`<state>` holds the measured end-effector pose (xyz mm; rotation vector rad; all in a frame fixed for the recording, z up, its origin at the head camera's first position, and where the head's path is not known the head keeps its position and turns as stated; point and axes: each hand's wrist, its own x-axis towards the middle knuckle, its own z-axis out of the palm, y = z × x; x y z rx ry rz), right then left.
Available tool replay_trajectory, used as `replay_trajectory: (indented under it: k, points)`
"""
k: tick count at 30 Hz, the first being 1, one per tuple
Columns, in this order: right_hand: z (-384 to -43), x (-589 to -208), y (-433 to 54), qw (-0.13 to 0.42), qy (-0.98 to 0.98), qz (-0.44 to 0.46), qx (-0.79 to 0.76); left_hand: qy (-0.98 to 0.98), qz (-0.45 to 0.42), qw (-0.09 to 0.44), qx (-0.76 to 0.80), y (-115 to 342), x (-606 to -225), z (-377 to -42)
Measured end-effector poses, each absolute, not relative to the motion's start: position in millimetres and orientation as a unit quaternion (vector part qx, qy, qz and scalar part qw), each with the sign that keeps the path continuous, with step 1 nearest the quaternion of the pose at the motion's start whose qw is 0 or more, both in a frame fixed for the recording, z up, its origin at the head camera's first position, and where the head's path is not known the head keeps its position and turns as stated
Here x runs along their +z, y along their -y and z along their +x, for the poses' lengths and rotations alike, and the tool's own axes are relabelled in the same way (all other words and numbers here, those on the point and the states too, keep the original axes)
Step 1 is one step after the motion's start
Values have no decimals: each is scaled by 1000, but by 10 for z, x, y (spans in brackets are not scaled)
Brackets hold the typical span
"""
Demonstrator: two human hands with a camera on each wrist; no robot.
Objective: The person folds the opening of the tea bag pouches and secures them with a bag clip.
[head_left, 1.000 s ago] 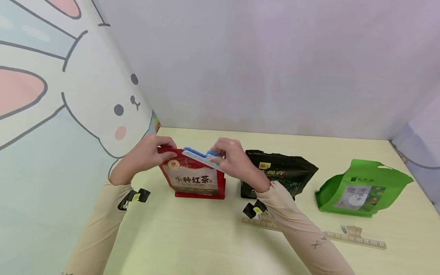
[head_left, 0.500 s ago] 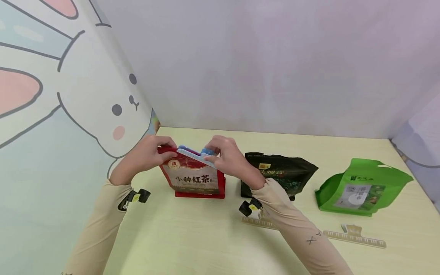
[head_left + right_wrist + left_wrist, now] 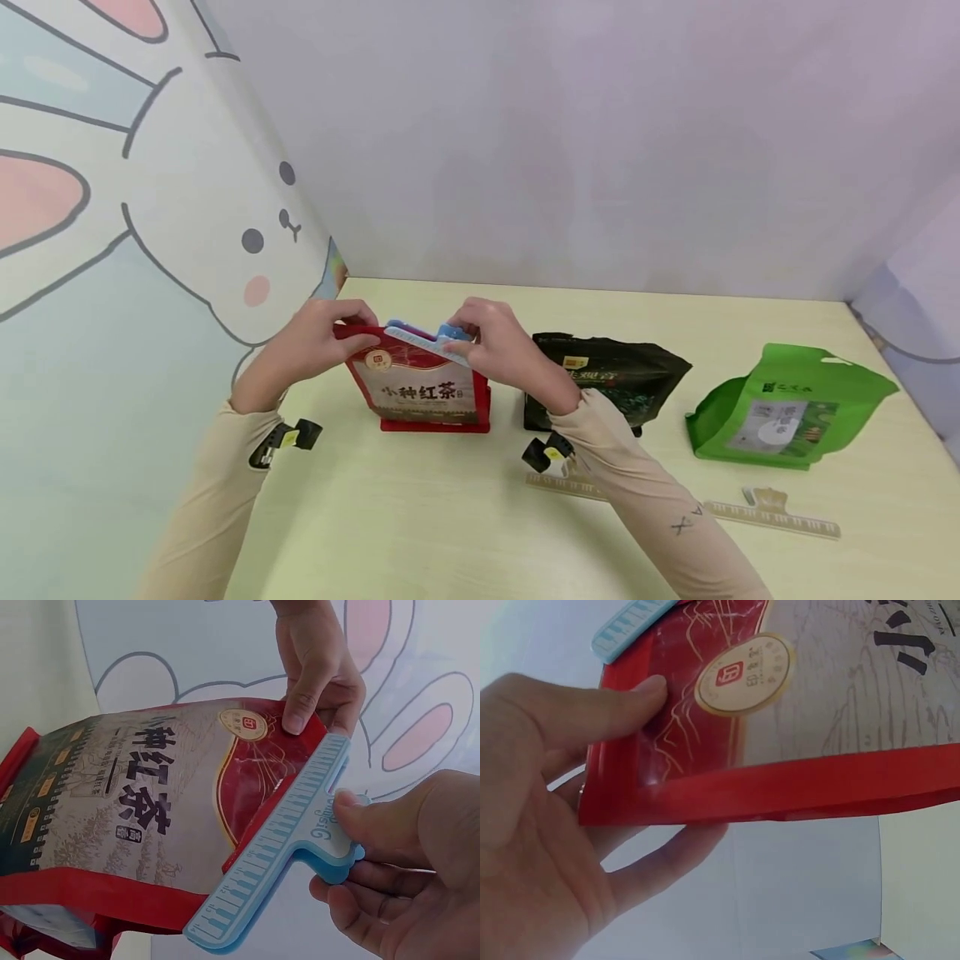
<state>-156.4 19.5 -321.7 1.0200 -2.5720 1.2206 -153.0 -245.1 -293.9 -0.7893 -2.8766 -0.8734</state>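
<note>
A red tea bag point(image 3: 427, 387) with a pale label stands upright on the table at left. My left hand point(image 3: 318, 342) pinches its top left corner, thumb on the front; the left wrist view shows the thumb point(image 3: 622, 709) over the red border. A light blue clip point(image 3: 423, 337) with a piano-key pattern lies slantwise along the bag's top edge, its long bar over the red band. My right hand point(image 3: 495, 342) pinches the clip's handle point(image 3: 330, 832) between thumb and fingers. How far the top edge sits inside the clip is hidden.
To the right stand a black tea bag point(image 3: 622, 375), partly behind my right arm, and a green bag point(image 3: 787, 412). Two tan piano-pattern clips lie in front: one clip point(image 3: 566, 485) partly covered by my sleeve, another clip point(image 3: 772, 512) farther right. A wall point(image 3: 187, 275) with a rabbit drawing borders the left.
My right hand has moved the blue clip a little to the left along the bag's top edge. My left hand has shifted slightly left, still pinching the corner.
</note>
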Motion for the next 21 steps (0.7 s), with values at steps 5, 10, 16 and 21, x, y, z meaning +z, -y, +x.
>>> replay_trajectory:
  k: [5, 10, 16, 21]
  points:
    - [-1586, -3229, -199, 73, 844, 342, 406, 922, -253, 34, -289, 2446, -2973, -1524]
    - [-1592, -3215, -189, 74, 844, 338, 410, 923, -254, 55, -285, 2444, -2973, -1523]
    - [-1586, -3208, -173, 72, 847, 335, 405, 926, -244, 62, -283, 2447, -2965, -1520]
    - [-1577, -3204, -163, 66, 849, 325, 411, 924, -244, 69, -287, 2459, -2965, -1525]
